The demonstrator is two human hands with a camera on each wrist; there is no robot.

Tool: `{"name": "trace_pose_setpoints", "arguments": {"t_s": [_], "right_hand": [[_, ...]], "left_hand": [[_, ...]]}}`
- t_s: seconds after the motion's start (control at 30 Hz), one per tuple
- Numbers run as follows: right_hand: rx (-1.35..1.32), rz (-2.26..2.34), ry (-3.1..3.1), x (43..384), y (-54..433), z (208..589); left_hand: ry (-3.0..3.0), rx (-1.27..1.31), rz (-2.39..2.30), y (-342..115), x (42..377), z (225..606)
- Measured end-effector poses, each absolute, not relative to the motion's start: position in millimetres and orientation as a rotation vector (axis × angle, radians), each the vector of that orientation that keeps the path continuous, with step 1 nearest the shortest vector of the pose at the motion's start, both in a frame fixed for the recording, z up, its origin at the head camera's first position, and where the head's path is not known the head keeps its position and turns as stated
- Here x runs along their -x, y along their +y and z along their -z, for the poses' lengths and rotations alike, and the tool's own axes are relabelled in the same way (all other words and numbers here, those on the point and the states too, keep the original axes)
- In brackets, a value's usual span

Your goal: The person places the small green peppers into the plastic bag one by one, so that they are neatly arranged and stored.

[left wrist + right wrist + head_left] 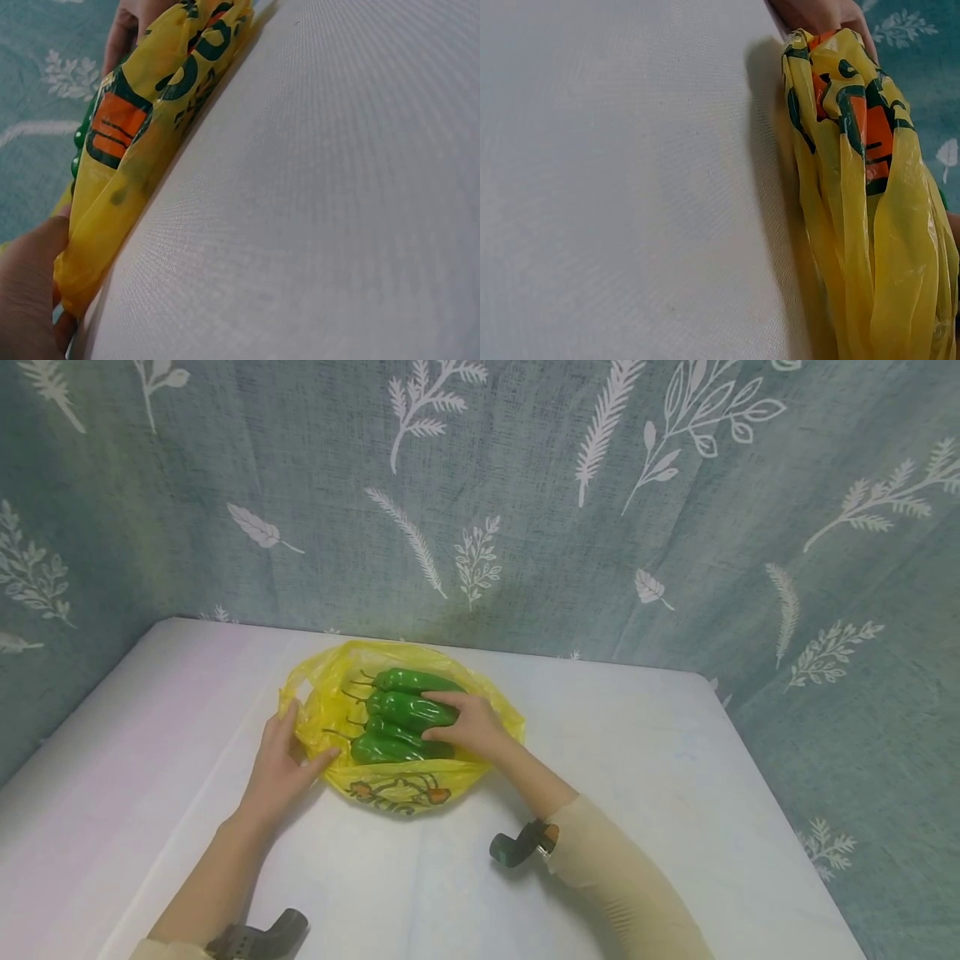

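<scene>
A yellow plastic bag (311, 681) with a dark and orange print lies spread open on the table. Several shiny green peppers (408, 681) lie in it side by side, their thin stems pointing left. My left hand (281, 768) grips the bag's left edge, thumb over the near rim and fingers against the outer side. Reaching in from the right, my right hand (476, 727) has thumb and fingers around the right end of a middle pepper (401, 708). In the right wrist view the bag's side (907, 262) hides most of that hand.
A white cloth covers the table (637, 760). Behind it and along both sides hangs a grey-green curtain (525, 552) with white leaf patterns. Dark wrist mounts (517, 846) sit on both forearms.
</scene>
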State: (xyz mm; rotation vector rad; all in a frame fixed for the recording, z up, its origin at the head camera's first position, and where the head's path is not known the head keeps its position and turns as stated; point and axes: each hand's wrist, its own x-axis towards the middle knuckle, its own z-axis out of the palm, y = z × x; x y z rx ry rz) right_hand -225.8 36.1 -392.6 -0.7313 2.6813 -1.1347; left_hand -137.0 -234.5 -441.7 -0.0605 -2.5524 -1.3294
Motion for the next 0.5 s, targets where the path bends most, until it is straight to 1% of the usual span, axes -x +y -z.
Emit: {"name": "trace_pose_setpoints", "arguments": {"t_s": [0.2,0.5], "right_hand": [[0.723,1.105,2.702,226.9,38.9,393.4],[0.759,1.246,2.698,227.0,44.6,393.6]], "left_hand": [[-2.561,0.052,1.349,-235.7,137.8,439.7],[-2.569,0.026,1.348,-237.0,138.5,436.7]]}}
